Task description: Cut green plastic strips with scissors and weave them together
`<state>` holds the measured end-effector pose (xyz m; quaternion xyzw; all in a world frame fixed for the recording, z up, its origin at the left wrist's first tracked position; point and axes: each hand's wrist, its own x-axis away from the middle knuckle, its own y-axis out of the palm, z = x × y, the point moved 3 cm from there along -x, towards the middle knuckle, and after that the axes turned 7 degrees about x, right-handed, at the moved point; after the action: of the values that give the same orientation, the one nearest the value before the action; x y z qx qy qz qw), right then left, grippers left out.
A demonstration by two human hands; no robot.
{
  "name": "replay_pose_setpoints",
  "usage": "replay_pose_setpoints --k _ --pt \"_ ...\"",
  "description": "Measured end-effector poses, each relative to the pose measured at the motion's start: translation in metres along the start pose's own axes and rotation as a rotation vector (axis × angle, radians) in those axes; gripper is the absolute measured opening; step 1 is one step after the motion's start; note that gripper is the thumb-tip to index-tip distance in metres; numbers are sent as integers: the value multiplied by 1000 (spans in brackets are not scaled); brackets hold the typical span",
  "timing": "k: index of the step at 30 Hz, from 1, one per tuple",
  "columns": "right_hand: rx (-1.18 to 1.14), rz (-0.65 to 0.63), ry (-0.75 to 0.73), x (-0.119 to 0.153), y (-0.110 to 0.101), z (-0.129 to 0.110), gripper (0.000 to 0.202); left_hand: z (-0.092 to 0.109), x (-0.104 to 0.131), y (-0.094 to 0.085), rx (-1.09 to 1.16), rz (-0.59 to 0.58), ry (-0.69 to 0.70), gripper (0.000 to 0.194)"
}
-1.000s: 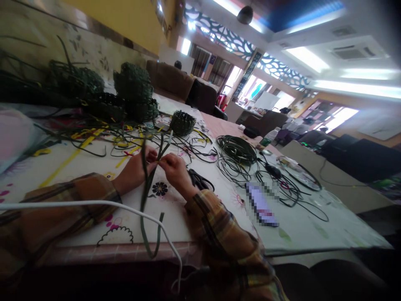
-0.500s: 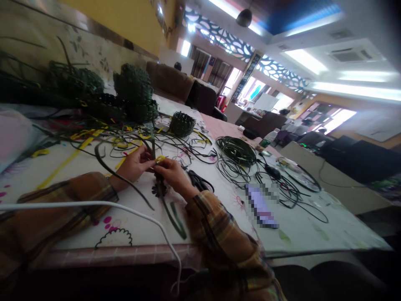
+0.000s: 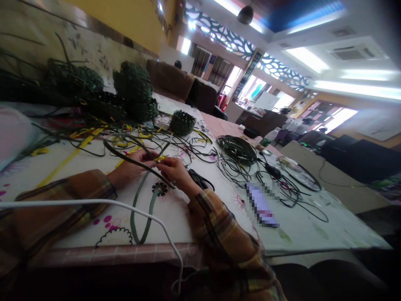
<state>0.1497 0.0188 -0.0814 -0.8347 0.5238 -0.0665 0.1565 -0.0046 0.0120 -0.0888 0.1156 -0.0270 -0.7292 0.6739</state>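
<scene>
My left hand (image 3: pixel 133 165) and my right hand (image 3: pixel 175 170) meet fingertip to fingertip above the table. Both pinch dark green weaving strips (image 3: pixel 134 217), crossed around a small yellow strip (image 3: pixel 161 157) at the fingertips. One green end arches over my left hand and runs down toward my right. Another hangs in a long loop to the table's front edge. Fingers hide much of the crossing itself. Behind the hands, loose green and yellow strips (image 3: pixel 65 167) lie tangled, and a small woven green basket (image 3: pixel 182 122) stands beyond them.
Larger woven baskets (image 3: pixel 133 85) are stacked at the back left. A coil of green strip (image 3: pixel 236 149) lies to the right, near a purple pixelated object (image 3: pixel 261 205) and a bottle (image 3: pixel 270 138). A white cable (image 3: pixel 125 205) crosses in front of my forearms.
The green strips have turned in my fingers: the upright end now leans right, and the lower end has swung left into a wide loop. Both hands stay together in nearly the same place.
</scene>
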Motion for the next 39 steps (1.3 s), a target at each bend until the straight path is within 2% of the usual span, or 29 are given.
replay_pose_setpoints --k 5,10,16,19,22,28,30,34,39 --pt "31 -47 41 0 -8 -5 18 -3 3 1 -18 -11 -69 45" --pt "9 -72 8 0 -7 -4 14 -7 -1 -3 4 11 -58 44" --pt "73 116 -165 -3 -10 -2 19 -4 -3 -2 0 35 -31 47" --pt "202 201 -250 -3 -15 -6 10 0 0 2 -12 15 -34 46" --pt "433 257 -362 1 -18 -14 5 4 4 5 -63 4 -19 41" --pt "1062 361 -596 15 -12 -33 23 10 11 9 -250 -44 60 32" --pt "1201 370 -659 19 -9 -37 26 11 12 8 -360 -62 109 29" --pt "1230 320 -735 19 -8 -39 27 8 11 7 -514 -146 143 23" --pt "1177 250 -632 13 -14 -35 27 6 16 11 -321 -230 25 28"
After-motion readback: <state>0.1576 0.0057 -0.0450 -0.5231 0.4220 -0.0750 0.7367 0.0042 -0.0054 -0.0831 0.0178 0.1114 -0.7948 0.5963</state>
